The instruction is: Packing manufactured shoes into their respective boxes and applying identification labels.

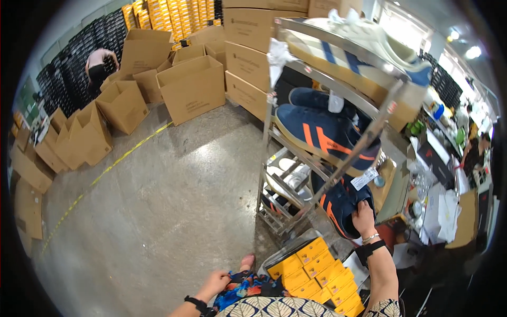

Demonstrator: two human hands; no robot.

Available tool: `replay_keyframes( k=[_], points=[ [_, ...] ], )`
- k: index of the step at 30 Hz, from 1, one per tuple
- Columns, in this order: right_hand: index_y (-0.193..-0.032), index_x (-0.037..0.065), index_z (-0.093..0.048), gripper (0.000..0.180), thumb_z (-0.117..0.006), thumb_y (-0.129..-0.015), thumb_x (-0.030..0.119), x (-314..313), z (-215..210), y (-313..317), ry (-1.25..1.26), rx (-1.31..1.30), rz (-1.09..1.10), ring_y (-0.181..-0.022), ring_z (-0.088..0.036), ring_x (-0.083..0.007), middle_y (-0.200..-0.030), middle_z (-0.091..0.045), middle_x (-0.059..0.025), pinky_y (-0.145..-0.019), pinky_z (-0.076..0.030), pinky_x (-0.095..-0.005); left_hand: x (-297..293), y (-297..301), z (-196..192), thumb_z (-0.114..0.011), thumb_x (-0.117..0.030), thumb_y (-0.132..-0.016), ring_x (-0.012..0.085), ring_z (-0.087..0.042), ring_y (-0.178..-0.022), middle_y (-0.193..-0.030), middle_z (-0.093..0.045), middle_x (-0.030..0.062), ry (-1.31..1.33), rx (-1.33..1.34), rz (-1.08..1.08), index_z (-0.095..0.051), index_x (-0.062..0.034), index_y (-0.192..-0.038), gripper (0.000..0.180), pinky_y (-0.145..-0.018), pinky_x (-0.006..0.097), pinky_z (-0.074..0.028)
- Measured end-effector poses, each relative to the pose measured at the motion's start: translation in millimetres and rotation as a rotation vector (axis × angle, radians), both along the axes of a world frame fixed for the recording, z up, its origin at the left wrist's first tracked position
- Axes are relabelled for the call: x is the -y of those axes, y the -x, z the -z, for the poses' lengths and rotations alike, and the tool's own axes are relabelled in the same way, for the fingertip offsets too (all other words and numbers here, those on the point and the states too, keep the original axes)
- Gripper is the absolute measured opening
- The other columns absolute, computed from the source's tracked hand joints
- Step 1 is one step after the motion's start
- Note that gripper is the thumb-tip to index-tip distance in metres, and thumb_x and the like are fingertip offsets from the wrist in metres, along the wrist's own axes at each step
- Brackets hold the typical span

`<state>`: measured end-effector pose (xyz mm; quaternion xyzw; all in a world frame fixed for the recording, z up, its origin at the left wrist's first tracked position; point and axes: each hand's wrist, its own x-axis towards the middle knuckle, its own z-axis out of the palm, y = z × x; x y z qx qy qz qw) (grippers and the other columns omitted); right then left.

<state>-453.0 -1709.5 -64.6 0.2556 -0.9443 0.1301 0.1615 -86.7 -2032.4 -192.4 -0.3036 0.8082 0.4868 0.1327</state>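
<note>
My right hand (363, 217) reaches to the metal rack and is closed on the heel collar of a navy sneaker (334, 203) with orange stripes. A white paper tag (364, 179) hangs over that shoe. Above it on the rack rests another navy sneaker (325, 132) with orange stripes. My left hand (214, 284) is low in front of me, beside the colourful patterned cloth (245, 288) over my leg. Its fingers are loosely bent and apart, with nothing visible in them.
The metal rack (388, 105) also carries a white sneaker (364, 39) on top and white shoes (288, 179) below. Yellow boxes (317, 269) are stacked close before me. Open cartons (190, 87) line the far left, where a person (100, 66) bends over. A cluttered table (396, 203) stands right.
</note>
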Motion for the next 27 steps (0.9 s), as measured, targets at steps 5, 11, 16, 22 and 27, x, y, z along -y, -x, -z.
replay_keyframes(
  k=[5, 11, 16, 22, 27],
  points=[
    [-0.082, -0.001, -0.046, 0.018, -0.054, -0.068, 0.006, 32.1, -6.1, 29.7, -0.123, -0.011, -0.131, -0.078, -0.055, -0.0413, -0.089, -0.052, -0.0226, -0.067, -0.047, -0.0483, 14.0, -24.1, 25.7, -0.051, -0.026, -0.08, 0.0306, -0.063, -0.082, -0.087, -0.065, 0.0148, 0.03, 0.099, -0.092, -0.067, -0.0107, -0.094, 0.026, -0.071, 0.039, -0.048],
    [-0.096, 0.001, -0.055, 0.025, -0.058, -0.074, 0.013, 84.3, -1.3, 72.0, -0.165, -0.25, -0.377, -0.088, -0.053, -0.0381, -0.096, -0.057, -0.0189, -0.077, -0.046, -0.0396, 33.6, -4.2, 19.0, -0.053, -0.029, -0.08, 0.0299, -0.062, -0.086, -0.091, -0.065, 0.0148, -0.077, 0.251, -0.103, -0.067, -0.0117, -0.098, 0.028, -0.075, 0.038, -0.048],
    [-0.095, 0.002, -0.056, 0.024, -0.059, -0.074, 0.013, 112.6, 16.1, 79.6, 0.184, 0.032, -0.405, -0.089, -0.053, -0.0375, -0.096, -0.057, -0.0187, -0.077, -0.045, -0.0392, 48.9, -9.9, 31.7, -0.055, -0.029, -0.08, 0.0292, -0.063, -0.084, -0.088, -0.065, 0.015, -0.077, 0.283, -0.146, -0.067, -0.0099, -0.093, 0.026, -0.075, 0.037, -0.048],
    [-0.093, 0.002, -0.057, 0.021, -0.059, -0.075, 0.014, 124.5, 29.2, 86.3, 0.697, 0.408, -0.372, -0.09, -0.053, -0.0367, -0.096, -0.057, -0.0183, -0.077, -0.045, -0.0386, 70.6, -10.6, 41.0, -0.056, -0.024, -0.081, 0.0197, -0.063, -0.076, -0.082, -0.067, 0.0111, -0.137, 0.318, -0.18, -0.066, -0.0065, -0.091, 0.022, -0.07, 0.031, -0.048],
    [-0.091, 0.002, -0.058, 0.02, -0.06, -0.076, 0.015, 96.7, 28.7, 74.5, 1.162, 0.627, -0.255, -0.091, -0.052, -0.036, -0.096, -0.057, -0.018, -0.077, -0.044, -0.0381, 90.8, 2.0, 77.4, -0.057, -0.028, -0.078, 0.0258, -0.064, -0.082, -0.084, -0.067, 0.0137, -0.074, 0.295, -0.105, -0.068, -0.0084, -0.089, 0.025, -0.074, 0.035, -0.048]
  ],
)
